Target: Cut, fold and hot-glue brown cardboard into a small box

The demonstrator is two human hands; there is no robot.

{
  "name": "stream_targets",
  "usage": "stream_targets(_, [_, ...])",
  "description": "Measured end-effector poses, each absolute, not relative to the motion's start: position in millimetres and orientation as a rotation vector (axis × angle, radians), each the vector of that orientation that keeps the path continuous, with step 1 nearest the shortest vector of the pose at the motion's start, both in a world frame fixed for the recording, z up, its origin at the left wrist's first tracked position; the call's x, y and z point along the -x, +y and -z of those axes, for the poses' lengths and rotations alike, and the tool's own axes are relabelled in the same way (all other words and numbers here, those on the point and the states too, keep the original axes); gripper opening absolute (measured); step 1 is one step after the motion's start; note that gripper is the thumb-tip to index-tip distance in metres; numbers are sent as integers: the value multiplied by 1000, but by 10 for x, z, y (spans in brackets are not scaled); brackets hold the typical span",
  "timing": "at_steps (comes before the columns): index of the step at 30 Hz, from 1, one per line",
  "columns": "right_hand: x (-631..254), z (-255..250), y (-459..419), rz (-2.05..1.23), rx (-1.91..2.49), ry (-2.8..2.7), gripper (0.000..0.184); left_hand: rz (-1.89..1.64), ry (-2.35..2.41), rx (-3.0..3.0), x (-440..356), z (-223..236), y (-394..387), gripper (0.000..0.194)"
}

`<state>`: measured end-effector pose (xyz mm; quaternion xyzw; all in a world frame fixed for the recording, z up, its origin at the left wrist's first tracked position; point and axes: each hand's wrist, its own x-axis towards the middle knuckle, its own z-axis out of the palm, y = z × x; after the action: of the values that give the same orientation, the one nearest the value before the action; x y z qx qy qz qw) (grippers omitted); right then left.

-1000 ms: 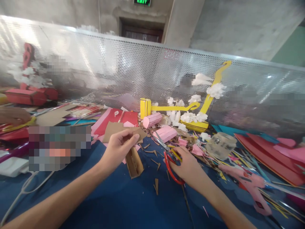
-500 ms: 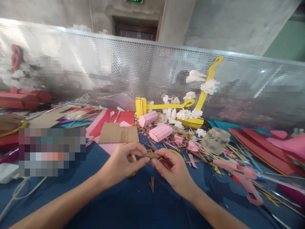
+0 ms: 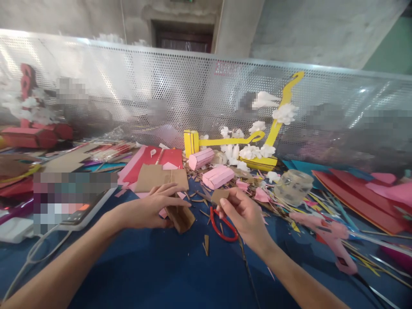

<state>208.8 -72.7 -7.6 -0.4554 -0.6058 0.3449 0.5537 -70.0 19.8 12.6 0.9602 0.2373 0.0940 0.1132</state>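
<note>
My right hand (image 3: 246,216) pinches a small flat piece of brown cardboard (image 3: 220,196) between thumb and fingers. Beneath that hand, scissors with red handles (image 3: 229,235) lie on the blue table; their blades point away from me. My left hand (image 3: 151,210) has its fingers stretched apart over the near end of a folded cardboard piece (image 3: 182,218), thumb at its left side. Whether the fingertips press on it I cannot tell. Behind the left hand lies a flat cardboard sheet (image 3: 154,176) on red and pink paper.
Two pink paper prisms (image 3: 218,177) stand amid scraps, near yellow paper shapes (image 3: 225,141) with white tufts. To the right lie a pink glue gun (image 3: 334,236) and a clear tape roll (image 3: 294,187). A white cable (image 3: 48,251) runs at left. A perforated metal screen (image 3: 128,86) rises behind.
My hands have moved apart. The left hand has let go of the small cardboard piece and shifted left over the folded one; the right keeps the small piece. The scissors' handles now show.
</note>
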Motion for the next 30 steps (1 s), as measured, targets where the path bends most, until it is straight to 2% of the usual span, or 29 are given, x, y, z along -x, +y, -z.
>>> stream_targets(2, [-2066, 88, -727, -800, 1114, -1474, 28, -368, 625, -2829, 604, -46, 211, 67])
stream_targets(6, [-2040, 123, -697, -859, 1154, -1497, 31, -474, 471, -2830, 486, 8, 186, 63])
stream_targets(9, [-2044, 136, -676, -879, 1157, -1443, 33, -535, 531, -2799, 449, -58, 80, 51])
stream_targets(14, [-2013, 96, -701, -1038, 1091, -1461, 39, -602, 694, -2654, 425, -151, -71, 51])
stream_targets(18, [-1931, 104, -723, -1267, 1000, -1404, 40, -629, 587, -2676, 374, -85, -88, 63])
stream_targets(23, [-1879, 116, -754, -1306, 989, -1448, 39, -713, 576, -2764, 278, 19, -87, 72])
stream_targets(26, [-1874, 69, -794, -1150, 1065, -1575, 39, -767, 600, -2789, 267, 43, -72, 70])
stream_targets(30, [-1892, 29, -805, -901, 1105, -1657, 47, -841, 582, -2656, 305, 65, -35, 85])
